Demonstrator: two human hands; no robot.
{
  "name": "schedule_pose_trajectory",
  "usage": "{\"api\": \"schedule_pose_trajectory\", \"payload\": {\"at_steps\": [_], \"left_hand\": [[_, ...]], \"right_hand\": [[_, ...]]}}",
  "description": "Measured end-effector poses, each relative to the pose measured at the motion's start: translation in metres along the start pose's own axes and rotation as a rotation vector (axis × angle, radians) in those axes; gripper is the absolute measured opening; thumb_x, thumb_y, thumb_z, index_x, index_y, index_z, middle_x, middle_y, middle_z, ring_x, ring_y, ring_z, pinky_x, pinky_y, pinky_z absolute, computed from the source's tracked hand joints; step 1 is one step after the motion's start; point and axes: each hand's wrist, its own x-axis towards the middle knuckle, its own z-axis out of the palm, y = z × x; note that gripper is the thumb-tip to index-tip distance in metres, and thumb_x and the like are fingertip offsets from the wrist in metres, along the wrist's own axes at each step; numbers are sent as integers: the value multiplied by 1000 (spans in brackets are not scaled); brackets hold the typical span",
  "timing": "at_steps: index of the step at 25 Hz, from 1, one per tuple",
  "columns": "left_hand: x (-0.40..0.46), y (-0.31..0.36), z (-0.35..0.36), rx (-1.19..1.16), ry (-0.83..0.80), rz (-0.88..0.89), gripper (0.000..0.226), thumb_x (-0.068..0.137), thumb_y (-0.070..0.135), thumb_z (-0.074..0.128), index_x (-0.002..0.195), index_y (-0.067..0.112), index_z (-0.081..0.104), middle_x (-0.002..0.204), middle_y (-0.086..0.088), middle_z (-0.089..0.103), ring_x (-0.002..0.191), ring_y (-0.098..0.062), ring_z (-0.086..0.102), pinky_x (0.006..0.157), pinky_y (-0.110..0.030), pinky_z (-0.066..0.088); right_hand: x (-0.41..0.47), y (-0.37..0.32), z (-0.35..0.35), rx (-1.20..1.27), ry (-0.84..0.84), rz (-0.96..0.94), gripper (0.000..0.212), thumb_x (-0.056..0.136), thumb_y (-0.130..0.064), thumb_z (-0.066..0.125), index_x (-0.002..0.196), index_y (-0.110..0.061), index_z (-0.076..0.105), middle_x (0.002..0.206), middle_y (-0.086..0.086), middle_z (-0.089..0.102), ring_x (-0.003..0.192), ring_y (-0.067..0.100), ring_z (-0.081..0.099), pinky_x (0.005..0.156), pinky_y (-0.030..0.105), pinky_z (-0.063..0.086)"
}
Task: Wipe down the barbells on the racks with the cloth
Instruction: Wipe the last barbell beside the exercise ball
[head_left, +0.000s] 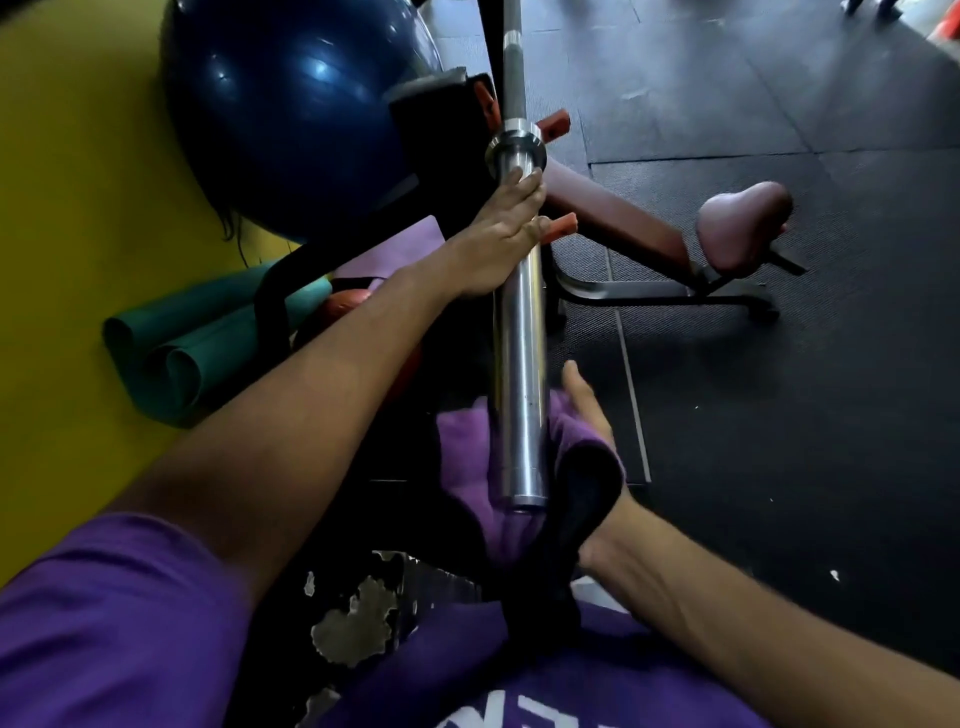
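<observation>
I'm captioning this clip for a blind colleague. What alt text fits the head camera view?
A person's left hand rests on a chrome barbell sleeve while the right hand holds a purple cloth under the sleeve's near end. Behind sit a blue exercise ball, rolled green mats and a maroon bench on black floor tiles.
</observation>
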Motion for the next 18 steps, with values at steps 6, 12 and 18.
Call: {"api": "schedule_pose_trajectory", "payload": {"at_steps": [6,12,18], "left_hand": [[-1,2,-2,-2,-19,-18,55,112,29,31,159,4,19,170,-8,3,156,-20,-9,121,-26,-8],[0,-8,3,-38,19,8,56,112,34,30,161,11,18,171,1,2,156,-12,-10,126,-32,-7],[1,-11,7,-63,56,27,56,112,33,31,161,9,18,171,-2,3,156,-14,-7,127,-36,-3]], "right_hand": [[38,-43,30,-87,-16,-234,58,82,-42,78,125,-8,60,105,3,70,109,13,63,107,28,47],[-3,8,-5,27,-127,50,36,69,-53,77,62,-17,75,58,-5,66,56,7,67,63,21,55],[13,10,-16,-143,-35,83,58,67,-58,74,101,-14,61,78,4,69,67,15,71,60,27,58]]}}
